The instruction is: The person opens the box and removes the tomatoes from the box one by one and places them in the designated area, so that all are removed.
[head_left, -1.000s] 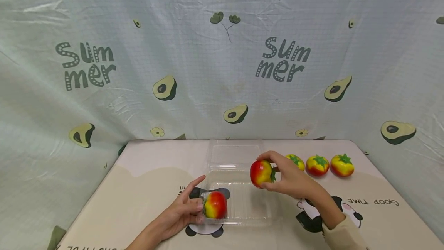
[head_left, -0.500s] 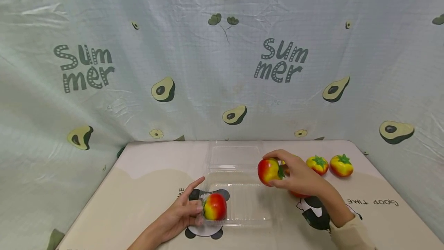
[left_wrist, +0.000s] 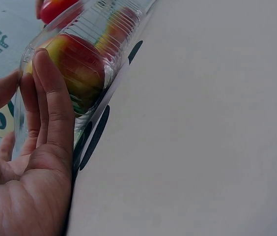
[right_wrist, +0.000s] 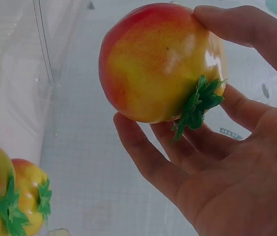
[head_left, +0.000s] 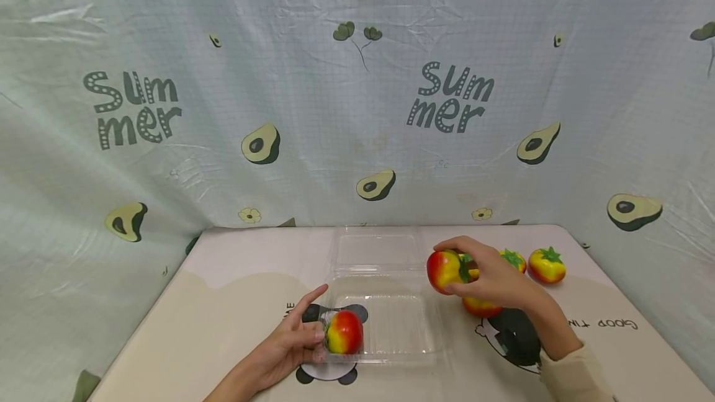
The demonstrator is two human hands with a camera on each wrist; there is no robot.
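My right hand (head_left: 494,275) holds a red and yellow toy tomato (head_left: 444,270) with a green leafy top, above the table to the right of a clear plastic container (head_left: 404,352). In the right wrist view, thumb and fingertips grip this tomato (right_wrist: 153,69) around its sides. The left hand (head_left: 287,343) pinches the container's left wall, thumb at the rim and forefinger stretched out. Just inside that wall lies another toy tomato (head_left: 345,332), its leaves turned toward the left hand. The left wrist view has straight fingers (left_wrist: 55,103) along the clear wall, overlapping the tomato inside.
More toy tomatoes (head_left: 546,265) stand at the table's back right, some partly hidden by the right hand; one tomato (head_left: 481,308) is nearer. The container's hinged lid (head_left: 377,250) lies folded back. A patterned curtain (head_left: 313,92) hangs behind the table (head_left: 223,303).
My right hand has moved to the right with its toy tomato, from the container's right edge toward the other tomatoes. A nearer tomato has come into view beneath it. The left hand keeps its place.
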